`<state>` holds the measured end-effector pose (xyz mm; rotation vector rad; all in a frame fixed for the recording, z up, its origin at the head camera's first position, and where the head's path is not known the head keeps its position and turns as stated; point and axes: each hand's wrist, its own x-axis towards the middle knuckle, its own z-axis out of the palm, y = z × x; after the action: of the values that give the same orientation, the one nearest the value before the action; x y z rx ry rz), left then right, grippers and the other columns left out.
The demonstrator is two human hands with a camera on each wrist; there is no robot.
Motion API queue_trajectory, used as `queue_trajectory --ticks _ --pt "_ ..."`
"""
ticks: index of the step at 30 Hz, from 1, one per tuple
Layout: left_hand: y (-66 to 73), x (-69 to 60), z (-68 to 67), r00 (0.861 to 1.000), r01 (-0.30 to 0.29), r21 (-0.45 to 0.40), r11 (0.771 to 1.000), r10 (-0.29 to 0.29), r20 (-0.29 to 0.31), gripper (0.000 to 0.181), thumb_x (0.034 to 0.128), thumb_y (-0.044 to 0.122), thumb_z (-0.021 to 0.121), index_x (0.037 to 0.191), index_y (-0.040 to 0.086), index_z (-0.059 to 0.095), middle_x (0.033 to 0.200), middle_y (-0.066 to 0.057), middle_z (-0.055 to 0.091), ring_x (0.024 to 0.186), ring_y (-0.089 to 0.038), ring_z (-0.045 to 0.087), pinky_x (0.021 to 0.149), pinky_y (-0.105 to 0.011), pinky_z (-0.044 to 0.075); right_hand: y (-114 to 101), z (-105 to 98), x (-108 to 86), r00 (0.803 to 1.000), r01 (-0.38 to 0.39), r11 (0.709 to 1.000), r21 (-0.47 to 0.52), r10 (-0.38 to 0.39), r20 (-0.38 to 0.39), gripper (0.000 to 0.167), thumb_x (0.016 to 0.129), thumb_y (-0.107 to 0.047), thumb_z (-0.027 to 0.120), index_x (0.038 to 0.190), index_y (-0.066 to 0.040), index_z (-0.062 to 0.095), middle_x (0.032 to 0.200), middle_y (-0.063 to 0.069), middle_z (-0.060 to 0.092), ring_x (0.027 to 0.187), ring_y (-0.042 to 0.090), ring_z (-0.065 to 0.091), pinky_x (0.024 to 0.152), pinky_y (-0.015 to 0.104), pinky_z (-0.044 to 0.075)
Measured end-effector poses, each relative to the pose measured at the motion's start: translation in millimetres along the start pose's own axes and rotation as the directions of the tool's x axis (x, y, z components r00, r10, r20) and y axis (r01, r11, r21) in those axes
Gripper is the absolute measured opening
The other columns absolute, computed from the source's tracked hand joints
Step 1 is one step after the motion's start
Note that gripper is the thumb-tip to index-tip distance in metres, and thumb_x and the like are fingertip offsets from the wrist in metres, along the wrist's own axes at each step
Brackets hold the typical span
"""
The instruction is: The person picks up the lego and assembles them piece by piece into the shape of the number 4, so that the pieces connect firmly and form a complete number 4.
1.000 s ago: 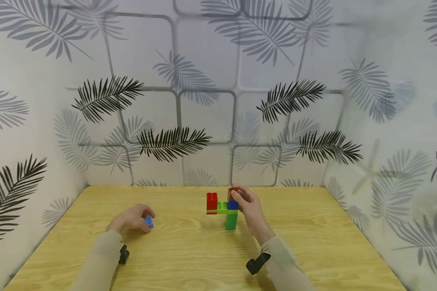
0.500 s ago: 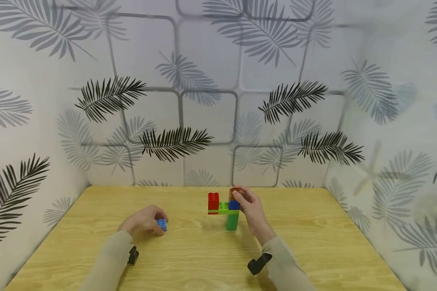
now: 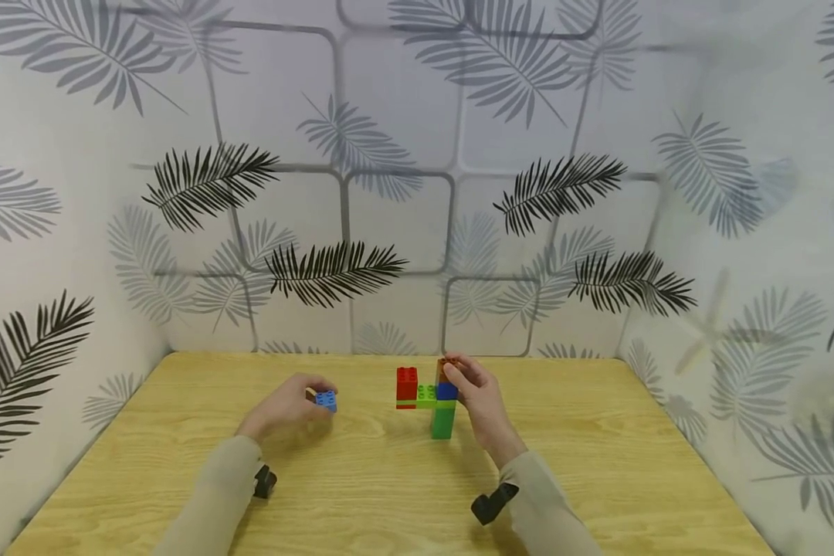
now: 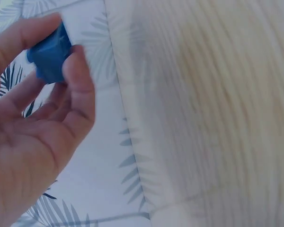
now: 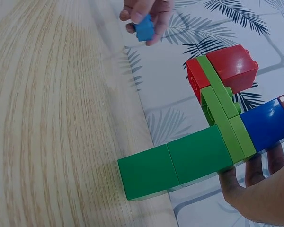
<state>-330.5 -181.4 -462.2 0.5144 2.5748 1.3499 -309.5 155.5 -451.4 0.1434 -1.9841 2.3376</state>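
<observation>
Between its thumb and fingers my left hand [image 3: 288, 409] pinches a light blue toy building brick [image 3: 327, 401], held left of the brick structure and apart from it. The left wrist view shows that brick [image 4: 52, 54] from another side, raised off the table. My right hand [image 3: 485, 408] grips the top of the structure around the brown brick [image 3: 444, 372]. A dark blue brick [image 3: 447, 392] sits under the brown one. Below come lime green pieces [image 3: 426, 397] reaching out left, then stacked green bricks [image 5: 199, 153]. Red bricks [image 5: 233, 68] are fixed above and below the outer lime end.
The structure stands upright on a wood-grain table [image 3: 361, 494]. A pale wall [image 3: 396, 224] with leaf prints rises behind the table, with more on both sides. Dark devices are strapped to the left wrist [image 3: 265, 482] and right wrist [image 3: 494, 503].
My left hand has moved right toward the structure, carrying the light blue brick, and has risen a little in the last half second. My right hand stays on the structure.
</observation>
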Motion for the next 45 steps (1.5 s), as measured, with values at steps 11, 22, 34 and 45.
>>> queue_trajectory --ticks 11,22,34,45 --pt "19.0 8.9 19.3 0.99 -0.08 -0.044 0.996 0.075 -0.123 0.044 0.0898 0.025 0.073 0.129 0.008 0.062 0.117 -0.011 0.065 0.096 -0.022 0.063 0.081 -0.044 0.054 2.3 1.5 0.9 1.0 0.008 1.0 0.005 -0.008 0.009 0.041 0.094 -0.031 0.067 0.128 -0.009 0.061 0.118 0.0 0.065 0.107 0.015 0.059 0.097 0.036 0.046" --pt "41.0 18.7 40.1 0.963 -0.187 -0.115 0.976 0.159 -0.219 0.044 0.0917 0.028 0.07 0.134 0.018 0.061 0.116 -0.005 0.067 0.101 -0.019 0.062 0.08 -0.039 0.056 0.2 -0.2 1.2 1.0 0.012 1.0 -0.004 -0.012 -0.007 0.047 0.094 -0.032 0.067 0.132 -0.007 0.058 0.119 -0.001 0.065 0.108 0.014 0.058 0.096 0.035 0.046" --pt "62.7 24.9 65.1 0.837 -0.398 0.067 0.915 0.392 -0.381 0.038 0.0938 0.026 0.068 0.13 0.015 0.064 0.107 0.001 0.07 0.096 -0.014 0.061 0.074 -0.025 0.053 -1.4 -0.2 2.5 1.0 0.005 1.0 -0.014 -0.005 -0.001 0.045 0.095 -0.032 0.066 0.131 -0.008 0.059 0.123 0.002 0.064 0.109 0.013 0.058 0.099 0.038 0.045" --pt "75.6 31.2 78.1 0.823 -0.433 0.081 0.898 0.43 -0.372 0.035 0.097 0.022 0.063 0.132 0.017 0.062 0.111 0.0 0.068 0.1 -0.015 0.06 0.074 -0.025 0.052 1.5 -0.6 1.6 1.0 -0.003 1.0 -0.017 0.003 -0.012 0.04 0.096 -0.03 0.065 0.13 -0.009 0.06 0.124 0.003 0.064 0.108 0.014 0.059 0.096 0.034 0.047"
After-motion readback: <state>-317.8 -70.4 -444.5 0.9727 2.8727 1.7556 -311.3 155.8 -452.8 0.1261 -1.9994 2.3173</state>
